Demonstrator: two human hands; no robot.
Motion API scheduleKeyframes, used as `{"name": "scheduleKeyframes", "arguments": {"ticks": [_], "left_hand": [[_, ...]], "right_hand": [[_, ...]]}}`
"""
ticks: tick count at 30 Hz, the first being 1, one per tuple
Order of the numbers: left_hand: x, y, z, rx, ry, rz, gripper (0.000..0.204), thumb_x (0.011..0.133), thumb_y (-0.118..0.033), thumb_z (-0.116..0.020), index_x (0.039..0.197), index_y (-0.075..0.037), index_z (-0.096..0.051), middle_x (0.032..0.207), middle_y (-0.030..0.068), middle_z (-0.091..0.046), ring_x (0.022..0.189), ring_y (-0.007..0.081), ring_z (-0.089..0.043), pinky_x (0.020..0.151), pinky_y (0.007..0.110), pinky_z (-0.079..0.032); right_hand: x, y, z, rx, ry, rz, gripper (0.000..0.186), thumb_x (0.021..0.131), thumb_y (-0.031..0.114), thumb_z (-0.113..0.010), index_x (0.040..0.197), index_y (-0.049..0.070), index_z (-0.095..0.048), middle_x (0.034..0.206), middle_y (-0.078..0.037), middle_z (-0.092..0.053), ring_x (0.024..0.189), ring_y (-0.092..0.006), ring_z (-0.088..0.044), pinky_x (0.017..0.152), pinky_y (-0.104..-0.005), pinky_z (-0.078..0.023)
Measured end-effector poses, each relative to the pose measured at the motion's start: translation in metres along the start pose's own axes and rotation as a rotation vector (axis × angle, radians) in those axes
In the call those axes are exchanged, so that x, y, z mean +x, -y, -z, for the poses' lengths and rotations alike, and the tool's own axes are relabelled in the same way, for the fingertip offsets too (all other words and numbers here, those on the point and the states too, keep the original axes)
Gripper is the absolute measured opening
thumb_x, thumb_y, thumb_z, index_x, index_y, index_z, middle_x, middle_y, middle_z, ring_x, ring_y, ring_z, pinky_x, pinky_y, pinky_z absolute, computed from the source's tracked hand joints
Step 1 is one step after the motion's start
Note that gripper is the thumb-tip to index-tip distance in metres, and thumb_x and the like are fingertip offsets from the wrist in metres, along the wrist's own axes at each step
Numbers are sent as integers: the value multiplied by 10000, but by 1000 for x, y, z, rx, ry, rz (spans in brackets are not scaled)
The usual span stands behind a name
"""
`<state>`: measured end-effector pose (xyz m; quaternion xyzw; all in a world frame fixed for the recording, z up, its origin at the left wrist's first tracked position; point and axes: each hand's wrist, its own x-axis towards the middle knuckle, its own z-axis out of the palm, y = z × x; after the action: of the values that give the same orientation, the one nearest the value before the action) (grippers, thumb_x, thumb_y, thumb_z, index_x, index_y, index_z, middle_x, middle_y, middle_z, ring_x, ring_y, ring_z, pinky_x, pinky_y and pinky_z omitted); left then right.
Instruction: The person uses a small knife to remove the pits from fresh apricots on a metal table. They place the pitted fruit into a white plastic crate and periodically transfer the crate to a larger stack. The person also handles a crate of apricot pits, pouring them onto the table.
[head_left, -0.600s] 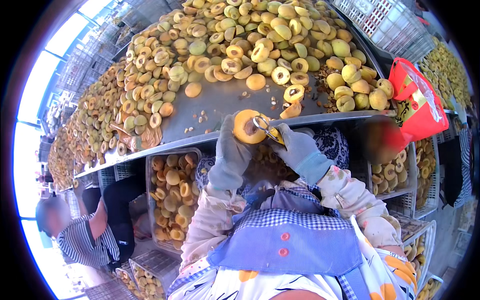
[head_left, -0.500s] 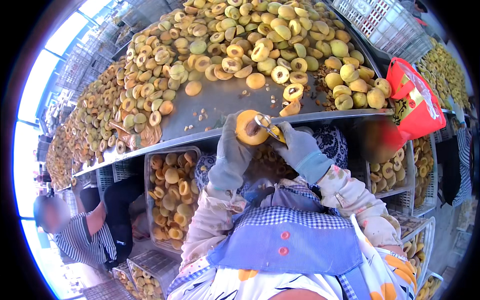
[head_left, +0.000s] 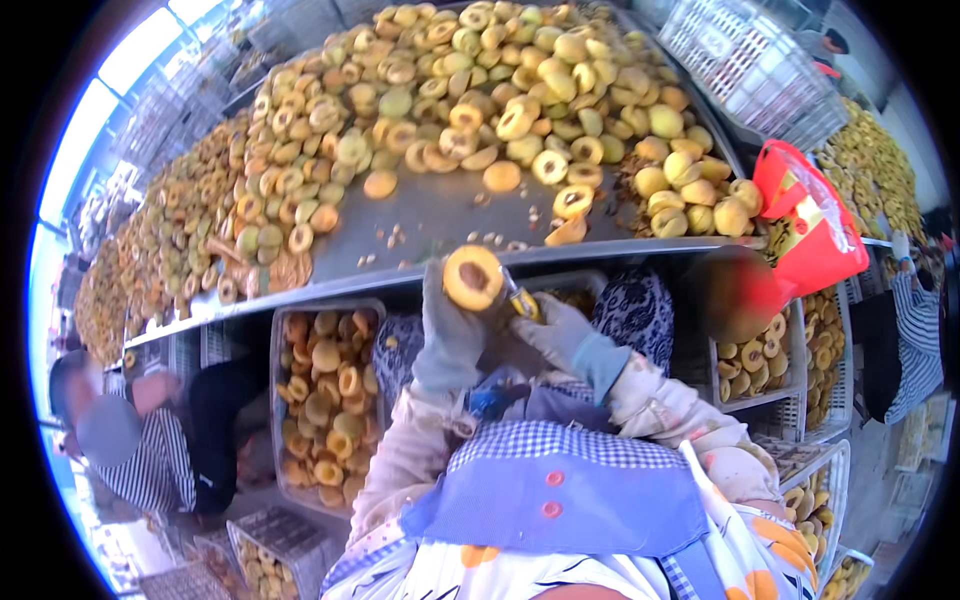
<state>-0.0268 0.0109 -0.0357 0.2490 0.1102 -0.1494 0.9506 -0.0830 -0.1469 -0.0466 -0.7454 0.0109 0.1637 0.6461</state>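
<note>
My left hand (head_left: 446, 338), in a grey glove, is closed round a yellow peach half (head_left: 487, 262) with its cut face turned up. A brown hollow shows in its middle; whether the stone is still inside I cannot tell. My right hand (head_left: 562, 335), gloved too, grips a pitting tool (head_left: 524, 302) with a yellow handle and a metal end. That metal end is at the right edge of the peach half. Both hands are just in front of the metal table's edge (head_left: 400, 275), above my lap.
Peach halves (head_left: 330, 120) are heaped across the table, with loose stones near its front. Crates of halves (head_left: 330, 400) stand at left and right below. A red bag (head_left: 815, 225) hangs at the table's right corner. Co-workers (head_left: 150, 440) sit at left and right.
The metal end of the pitting tool has come off the middle of the peach half to its right side. The two hands have moved slightly left and nearer to me.
</note>
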Motion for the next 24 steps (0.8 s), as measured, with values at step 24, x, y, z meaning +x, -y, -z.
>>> {"name": "scheduleKeyframes", "arguments": {"ticks": [24], "left_hand": [[-12, -7, 12, 517, -63, 57, 339, 913, -352, -509, 1078, -56, -511, 922, 88, -575, 797, 196, -599, 684, 317, -531]], "right_hand": [[-10, 64, 14, -1128, 272, 4, 367, 831, 178, -544, 1136, -1, -444, 881, -233, -631, 848, -374, -620, 731, -440, -489]]}}
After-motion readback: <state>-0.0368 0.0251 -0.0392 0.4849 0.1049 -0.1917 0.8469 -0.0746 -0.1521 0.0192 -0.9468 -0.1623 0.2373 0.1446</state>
